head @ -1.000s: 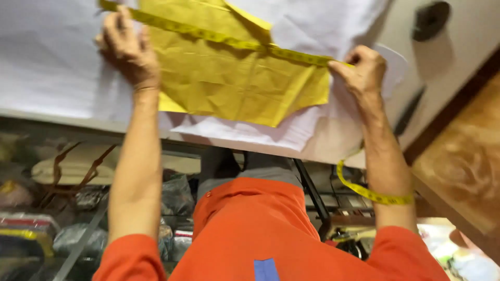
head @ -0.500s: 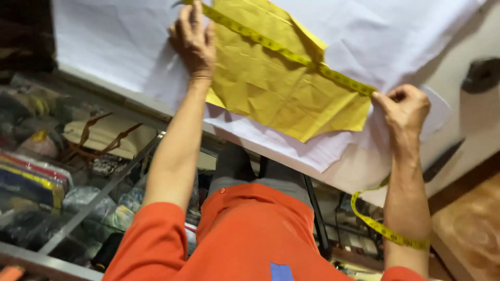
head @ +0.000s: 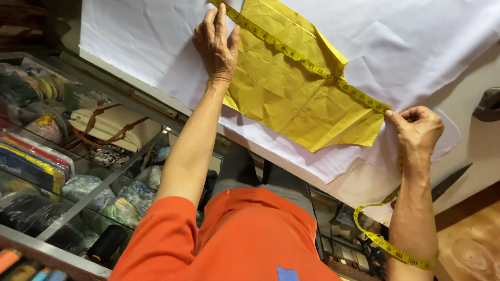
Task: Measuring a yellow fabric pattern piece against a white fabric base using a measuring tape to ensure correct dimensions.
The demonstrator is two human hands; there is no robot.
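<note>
A creased yellow paper pattern [head: 291,93] lies on white fabric [head: 140,36] spread over a table. A yellow measuring tape [head: 307,65] runs taut along the pattern's far edge. My left hand [head: 216,44] presses flat on the tape's upper end and the pattern's left side. My right hand [head: 416,130] pinches the tape at the pattern's right corner. The tape's loose end [head: 383,242] hangs down and loops behind my right forearm.
A glass display counter [head: 99,187] at the left holds a tan bag [head: 112,125], packets and thread spools. Dark scissors [head: 450,182] lie on the table beside my right arm. A dark object [head: 489,104] sits at the right edge. My orange shirt [head: 245,239] fills the bottom.
The view has swung, so the table and hands now sit further right and lower in frame. Both hands keep the tape stretched along the pattern's edge.
</note>
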